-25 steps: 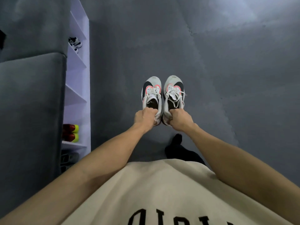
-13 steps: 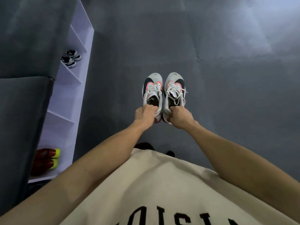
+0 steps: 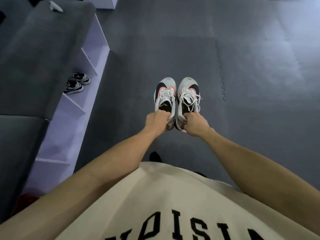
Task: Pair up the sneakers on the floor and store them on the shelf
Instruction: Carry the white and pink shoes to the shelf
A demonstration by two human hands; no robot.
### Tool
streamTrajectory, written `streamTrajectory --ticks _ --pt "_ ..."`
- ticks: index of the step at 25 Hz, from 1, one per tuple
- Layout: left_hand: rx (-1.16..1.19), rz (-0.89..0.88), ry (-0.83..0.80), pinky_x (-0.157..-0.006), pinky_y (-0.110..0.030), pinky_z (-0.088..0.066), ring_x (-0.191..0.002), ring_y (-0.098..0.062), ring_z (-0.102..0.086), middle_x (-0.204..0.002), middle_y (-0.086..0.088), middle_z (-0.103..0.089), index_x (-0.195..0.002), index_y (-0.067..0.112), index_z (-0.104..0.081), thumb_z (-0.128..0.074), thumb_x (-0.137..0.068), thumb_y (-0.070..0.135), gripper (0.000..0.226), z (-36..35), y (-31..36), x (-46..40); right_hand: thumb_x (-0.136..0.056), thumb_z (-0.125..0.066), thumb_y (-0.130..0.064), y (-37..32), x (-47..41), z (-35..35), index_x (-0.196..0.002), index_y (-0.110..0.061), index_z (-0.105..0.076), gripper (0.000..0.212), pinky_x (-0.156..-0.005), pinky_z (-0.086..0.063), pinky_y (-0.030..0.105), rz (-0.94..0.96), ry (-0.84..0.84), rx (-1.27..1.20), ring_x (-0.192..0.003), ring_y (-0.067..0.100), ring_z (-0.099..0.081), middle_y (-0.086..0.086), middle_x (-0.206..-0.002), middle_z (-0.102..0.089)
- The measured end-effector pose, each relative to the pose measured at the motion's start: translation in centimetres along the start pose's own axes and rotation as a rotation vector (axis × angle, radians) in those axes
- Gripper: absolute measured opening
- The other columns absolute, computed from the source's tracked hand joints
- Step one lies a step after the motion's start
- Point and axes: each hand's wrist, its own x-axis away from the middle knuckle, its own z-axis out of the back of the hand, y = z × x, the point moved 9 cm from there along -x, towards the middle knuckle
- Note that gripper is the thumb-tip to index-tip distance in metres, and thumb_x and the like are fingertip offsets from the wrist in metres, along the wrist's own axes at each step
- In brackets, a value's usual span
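I carry a pair of white sneakers with black and pink accents, held side by side above the grey floor. My left hand (image 3: 156, 122) grips the heel of the left sneaker (image 3: 165, 97). My right hand (image 3: 194, 124) grips the heel of the right sneaker (image 3: 188, 96). Their toes point away from me. The white shelf (image 3: 69, 108) runs along the left, its compartments open toward the floor. One compartment holds a black and white pair of sneakers (image 3: 76, 83).
A grey upholstered top (image 3: 34, 58) covers the shelf unit. A red shoe (image 3: 26, 199) peeks out at the shelf's near end. Grey foam floor mats (image 3: 242, 84) spread ahead and to the right. A white box corner (image 3: 102, 2) sits at the far end.
The view has swung left and the shelf now lies more diagonally. Both hands keep their grip on the sneakers, which stay side by side.
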Motion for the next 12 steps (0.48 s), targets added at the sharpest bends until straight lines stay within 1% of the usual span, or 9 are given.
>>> streamTrajectory --ticks 3,4,6,7,9,12 --pt "-0.011 0.050 0.005 -0.061 -0.033 -0.042 -0.080 -0.027 -0.064 -0.089 -0.004 -0.062 -0.083 0.020 -0.056 -0.059 -0.086 0.012 0.009 3.4 -4.0 -5.6 -0.084 -0.053 -0.012 -3.6 -7.3 2.7 -0.074 -0.015 -0.048 0.011 -0.067 -0.046 0.033 0.074 -0.020 0.005 -0.084 0.030 -0.058 0.005 -0.085 -0.053" --pt "0.001 0.081 0.007 -0.062 -0.033 -0.042 -0.081 -0.027 -0.064 -0.090 -0.004 -0.061 -0.085 0.019 -0.058 -0.059 -0.086 0.011 0.008 4.2 -5.5 -7.0 -0.084 -0.054 -0.012 -5.0 -9.5 3.3 -0.073 -0.015 -0.046 0.014 -0.066 -0.045 0.033 0.107 -0.035 0.021 -0.082 0.030 -0.057 0.005 -0.085 -0.053" --pt "0.013 0.159 0.008 -0.062 -0.032 -0.041 -0.083 -0.027 -0.064 -0.091 -0.004 -0.062 -0.088 0.019 -0.059 -0.058 -0.086 0.010 0.009 5.5 -8.5 -9.1 -0.084 -0.055 -0.013 -7.7 -13.4 3.9 -0.064 -0.018 -0.041 0.024 -0.064 -0.044 0.033 0.169 -0.078 0.060 -0.080 0.029 -0.057 0.005 -0.084 -0.053" --pt "0.028 0.205 0.005 -0.063 -0.032 -0.041 -0.084 -0.028 -0.064 -0.092 -0.004 -0.062 -0.089 0.018 -0.059 -0.059 -0.086 0.011 0.008 5.9 -10.0 -9.8 -0.083 -0.055 -0.012 -9.0 -15.1 4.0 -0.061 -0.020 -0.038 0.029 -0.064 -0.044 0.033 0.202 -0.099 0.081 -0.079 0.029 -0.057 0.005 -0.083 -0.054" --pt "0.076 0.318 0.008 -0.064 -0.032 -0.041 -0.088 -0.029 -0.064 -0.096 -0.005 -0.063 -0.090 0.017 -0.060 -0.063 -0.085 0.016 0.006 6.5 -13.6 -10.8 -0.082 -0.055 -0.013 -12.6 -18.7 3.9 -0.060 -0.021 -0.037 0.030 -0.063 -0.043 0.033 0.299 -0.168 0.132 -0.078 0.028 -0.057 0.006 -0.082 -0.055" --pt "0.169 0.530 0.048 -0.069 -0.033 -0.045 -0.094 -0.030 -0.064 -0.102 -0.005 -0.065 -0.096 0.016 -0.063 -0.069 -0.082 0.023 0.016 7.3 -18.3 -10.9 -0.083 -0.055 -0.016 -17.9 -23.0 3.3 -0.060 -0.020 -0.038 0.029 -0.064 -0.042 0.033 0.463 -0.263 0.223 -0.081 0.030 -0.058 0.005 -0.082 -0.056"
